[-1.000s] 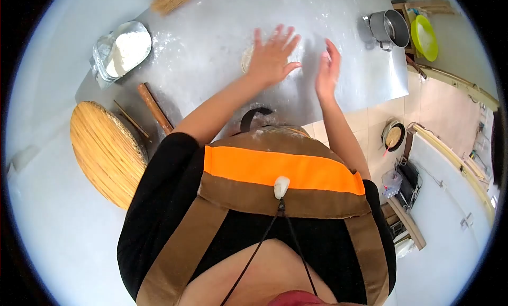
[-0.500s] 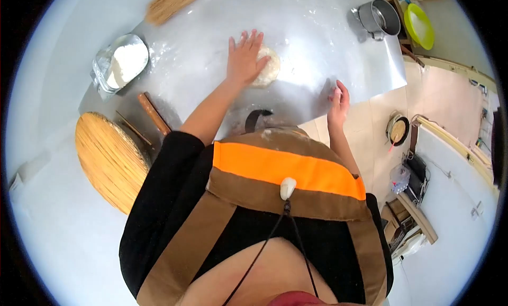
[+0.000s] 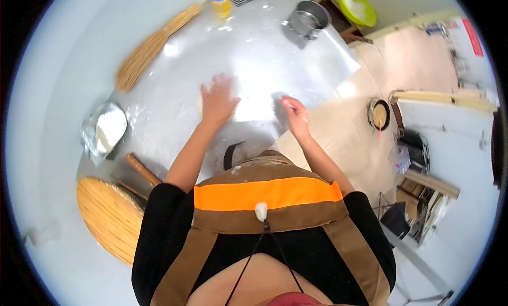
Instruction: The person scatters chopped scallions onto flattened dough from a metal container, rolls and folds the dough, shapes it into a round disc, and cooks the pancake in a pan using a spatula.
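Note:
My left hand (image 3: 218, 101) is palm down over the metal table (image 3: 185, 68), fingers spread and smeared by motion. The pale dough piece is almost wholly hidden behind this hand, so I cannot tell whether they touch. To its right, my right hand (image 3: 297, 118) hovers over the table's near edge, fingers loosely curved with nothing seen in them. A wooden rolling pin (image 3: 143, 169) lies left of my left forearm. Further left stands a clear container of white flour (image 3: 107, 130). A dark curved strip (image 3: 230, 155) lies close to my apron.
A straw whisk broom (image 3: 151, 49) and a bottle of yellow liquid (image 3: 220, 4) are at the back. A metal sifter-like cup (image 3: 308, 20) stands at the back right, near a green basin (image 3: 358, 7). A round wooden board (image 3: 108, 218) is at the left.
My view has swung to the right, so the table items appear shifted left and lower. My left hand now covers more of the dough, and my right hand is closer to the left one.

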Action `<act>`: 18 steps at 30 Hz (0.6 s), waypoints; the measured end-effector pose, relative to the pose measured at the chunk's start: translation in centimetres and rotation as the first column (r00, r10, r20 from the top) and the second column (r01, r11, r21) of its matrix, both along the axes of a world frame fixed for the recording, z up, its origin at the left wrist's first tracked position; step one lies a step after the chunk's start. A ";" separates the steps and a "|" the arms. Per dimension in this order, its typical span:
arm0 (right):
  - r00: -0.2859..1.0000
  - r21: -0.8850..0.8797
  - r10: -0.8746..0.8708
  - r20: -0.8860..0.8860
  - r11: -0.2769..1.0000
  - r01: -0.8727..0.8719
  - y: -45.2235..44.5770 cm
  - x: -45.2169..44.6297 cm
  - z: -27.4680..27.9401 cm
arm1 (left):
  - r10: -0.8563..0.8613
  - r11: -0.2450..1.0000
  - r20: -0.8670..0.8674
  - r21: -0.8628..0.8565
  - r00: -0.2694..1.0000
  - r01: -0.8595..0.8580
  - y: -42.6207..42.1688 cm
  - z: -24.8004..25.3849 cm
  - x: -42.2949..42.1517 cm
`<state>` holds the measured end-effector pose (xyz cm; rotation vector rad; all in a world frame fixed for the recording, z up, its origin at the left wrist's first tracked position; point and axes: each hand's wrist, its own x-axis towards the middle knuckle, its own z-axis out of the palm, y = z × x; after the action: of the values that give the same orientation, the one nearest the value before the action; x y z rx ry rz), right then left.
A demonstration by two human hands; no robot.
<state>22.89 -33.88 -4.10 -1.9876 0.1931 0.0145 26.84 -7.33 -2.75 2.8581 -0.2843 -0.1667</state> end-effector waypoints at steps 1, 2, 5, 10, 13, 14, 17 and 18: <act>0.998 0.142 0.067 -0.004 0.988 -0.066 1.3 0.6 2.9 | 0.089 0.995 0.032 -0.045 0.996 -0.087 -0.1 0.0 0.0; 0.996 0.196 0.088 0.026 0.976 -0.092 2.7 1.4 4.7 | 0.202 0.908 0.119 -0.394 0.972 -0.141 0.5 -0.9 0.6; 0.867 -0.030 0.322 0.381 0.941 -0.336 8.3 5.7 7.2 | 0.389 -0.276 -0.450 -0.889 0.804 -0.365 -1.7 4.1 1.5; 0.649 -0.116 0.581 0.491 0.782 -0.612 11.8 6.1 10.8 | -0.128 -0.547 -0.613 -0.612 0.779 -0.571 -3.6 14.6 0.9; 0.996 0.532 0.089 0.029 0.842 -0.091 13.6 8.1 2.6 | 0.319 -0.118 -0.250 -0.967 0.914 -0.224 -9.9 18.7 -0.6; 0.961 0.935 0.278 0.016 0.336 -0.113 12.9 7.1 4.6 | 0.364 0.473 0.357 -0.866 0.860 0.159 -11.5 17.0 -1.0; 0.931 0.979 0.344 -0.124 0.197 0.058 3.8 4.2 10.6 | 0.023 0.767 0.485 -0.569 0.874 0.296 -11.7 7.0 -0.5; 0.936 0.959 0.349 0.043 0.250 -0.137 -2.1 3.0 11.7 | -0.006 0.761 0.487 -0.564 0.874 0.320 -11.9 6.4 -0.5</act>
<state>25.89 -35.96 7.60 -0.7176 -0.0428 0.4359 26.35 -19.22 3.62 2.1439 -0.5699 0.5013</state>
